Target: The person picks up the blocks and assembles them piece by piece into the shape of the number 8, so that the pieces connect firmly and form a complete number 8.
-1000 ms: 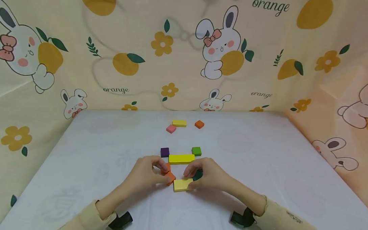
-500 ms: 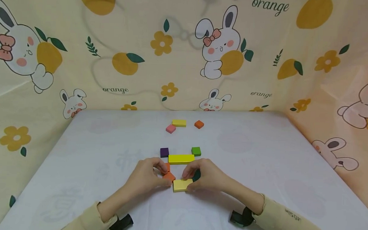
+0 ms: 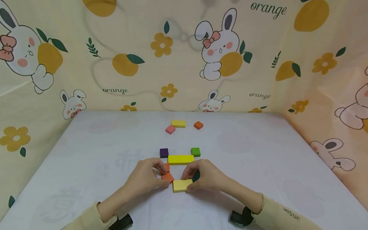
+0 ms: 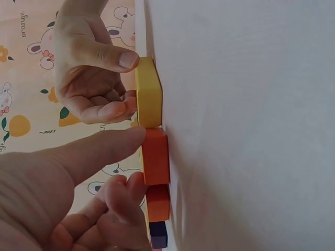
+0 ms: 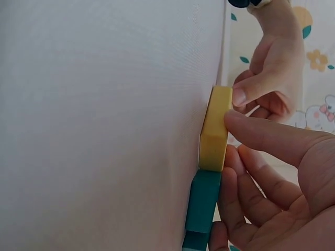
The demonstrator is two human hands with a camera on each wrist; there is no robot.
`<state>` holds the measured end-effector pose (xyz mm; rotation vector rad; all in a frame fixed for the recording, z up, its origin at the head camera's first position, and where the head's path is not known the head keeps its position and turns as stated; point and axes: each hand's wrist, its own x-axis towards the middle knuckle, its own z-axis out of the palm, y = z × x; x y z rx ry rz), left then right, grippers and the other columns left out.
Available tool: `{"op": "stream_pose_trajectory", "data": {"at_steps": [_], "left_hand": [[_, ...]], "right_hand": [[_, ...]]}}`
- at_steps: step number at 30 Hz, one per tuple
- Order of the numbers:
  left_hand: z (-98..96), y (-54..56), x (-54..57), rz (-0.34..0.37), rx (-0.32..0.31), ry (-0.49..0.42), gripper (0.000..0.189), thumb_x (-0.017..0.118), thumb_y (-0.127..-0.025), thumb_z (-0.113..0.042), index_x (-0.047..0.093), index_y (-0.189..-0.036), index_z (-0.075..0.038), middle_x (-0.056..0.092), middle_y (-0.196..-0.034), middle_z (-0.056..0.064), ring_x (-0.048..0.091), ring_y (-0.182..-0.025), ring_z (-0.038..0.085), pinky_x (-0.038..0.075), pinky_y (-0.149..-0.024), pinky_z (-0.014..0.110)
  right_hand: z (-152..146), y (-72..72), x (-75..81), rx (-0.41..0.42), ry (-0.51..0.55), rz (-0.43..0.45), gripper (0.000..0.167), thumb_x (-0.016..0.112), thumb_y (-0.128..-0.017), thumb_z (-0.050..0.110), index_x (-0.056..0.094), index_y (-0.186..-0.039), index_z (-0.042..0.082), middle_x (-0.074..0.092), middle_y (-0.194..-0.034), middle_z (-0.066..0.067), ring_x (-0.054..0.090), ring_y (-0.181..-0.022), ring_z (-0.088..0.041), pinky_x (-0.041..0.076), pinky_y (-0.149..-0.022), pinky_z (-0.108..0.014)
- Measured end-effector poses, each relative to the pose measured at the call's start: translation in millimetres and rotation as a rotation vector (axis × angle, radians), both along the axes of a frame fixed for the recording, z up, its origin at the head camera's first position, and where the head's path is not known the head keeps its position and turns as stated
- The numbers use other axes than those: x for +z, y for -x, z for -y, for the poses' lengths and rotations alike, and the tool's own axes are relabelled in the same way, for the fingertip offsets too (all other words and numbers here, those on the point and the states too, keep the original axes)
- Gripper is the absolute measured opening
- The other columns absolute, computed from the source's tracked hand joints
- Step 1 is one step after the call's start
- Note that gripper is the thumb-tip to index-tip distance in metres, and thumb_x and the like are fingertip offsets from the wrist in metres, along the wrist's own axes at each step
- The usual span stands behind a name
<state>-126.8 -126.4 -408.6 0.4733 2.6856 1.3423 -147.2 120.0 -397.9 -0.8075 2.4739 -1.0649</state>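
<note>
Beside the left end of a pale yellow block, my left hand holds a small orange block between thumb and fingers. The left wrist view has the thumb on top of this orange block, with a second orange block right behind it. My right hand pinches the yellow block, its thumb on the near edge and fingers at the far side. Partly hidden by that hand is a dark green block; the right wrist view shows this green block against the yellow one.
Farther out lie a long bright yellow block, a purple block and a light green block. At the back are another yellow block, a pink block and an orange-red block. A patterned cloth rises behind the white table.
My left thumb has moved a little toward me, and the orange block by it has turned and shifted slightly left. The right hand and yellow block have stayed nearly still.
</note>
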Motion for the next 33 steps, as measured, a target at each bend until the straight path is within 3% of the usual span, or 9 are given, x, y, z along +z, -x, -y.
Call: {"op": "stream_pose_trajectory", "data": {"at_steps": [12,19,25,29,33], "left_hand": [[0.2,-0.4,0.5,-0.013,0.0,0.005,0.031,0.09,-0.069,-0.013,0.066,-0.089,-0.013,0.067,-0.084,-0.005,0.063,-0.081,0.017,0.049,-0.076,0.038],[-1.9,-1.5,1.2,-0.019,0.005,0.003,0.032,0.09,-0.07,-0.016,0.066,-0.09,-0.013,0.065,-0.085,-0.006,0.061,-0.075,0.016,0.049,-0.068,0.032],[-3.1,-1.8,4.1,-0.023,-0.072,-0.052,0.03,0.089,-0.072,-0.018,0.067,-0.092,-0.014,0.067,-0.086,-0.004,0.052,-0.057,0.014,0.042,-0.05,0.025],[-4.9,-2.9,5.1,0.019,-0.136,-0.048,0.031,0.089,-0.073,-0.018,0.068,-0.095,-0.013,0.067,-0.091,-0.004,0.051,-0.06,0.016,0.042,-0.051,0.024],[-7.7,-3.7,5.1,0.044,-0.158,-0.036,0.032,0.089,-0.074,-0.019,0.068,-0.097,-0.013,0.066,-0.094,-0.005,0.051,-0.064,0.018,0.044,-0.055,0.025]], "right_hand": [[1,-2.2,2.4,0.005,0.004,-0.011,0.026,0.089,-0.072,0.012,0.072,-0.092,0.015,0.067,-0.087,0.008,0.059,-0.083,-0.02,0.051,-0.078,-0.035],[-3,-0.9,5.0,0.02,0.023,0.0,0.027,0.089,-0.074,0.014,0.073,-0.095,0.016,0.069,-0.09,0.008,0.061,-0.087,-0.021,0.051,-0.082,-0.039],[-21,-0.3,18.2,-0.088,0.12,-0.006,0.025,0.085,-0.077,0.011,0.072,-0.099,0.011,0.071,-0.094,0.0,0.062,-0.09,-0.024,0.047,-0.088,-0.05],[-30,-2.9,16.8,-0.163,0.132,-0.025,0.022,0.085,-0.077,0.012,0.072,-0.095,0.009,0.069,-0.089,-0.004,0.061,-0.083,-0.024,0.052,-0.08,-0.041],[-35,-4.9,7.9,-0.215,0.127,-0.04,0.022,0.087,-0.075,0.012,0.072,-0.091,0.009,0.067,-0.085,-0.003,0.059,-0.078,-0.021,0.052,-0.072,-0.032]]}}
